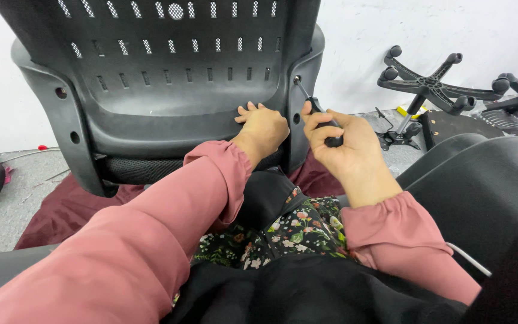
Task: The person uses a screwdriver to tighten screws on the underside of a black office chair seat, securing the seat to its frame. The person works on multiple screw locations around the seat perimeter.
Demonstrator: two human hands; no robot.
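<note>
White wall, grey floor point(7, 216), maroon cloth under work. Black chair back point(151, 90) upright ahead. Left hand point(263, 127) flat on its lower edge, fingers spread. Right hand point(340, 141) fingers wrapped around screwdriver point(314, 108), tip in side screw hole. Chair bases point(430, 84) at right.

Left hand point(263, 128): palm down, fingers spread flat, pink-sleeved arm extended.
Right hand point(338, 143): fist closed in a grip, wrist bent.
</note>
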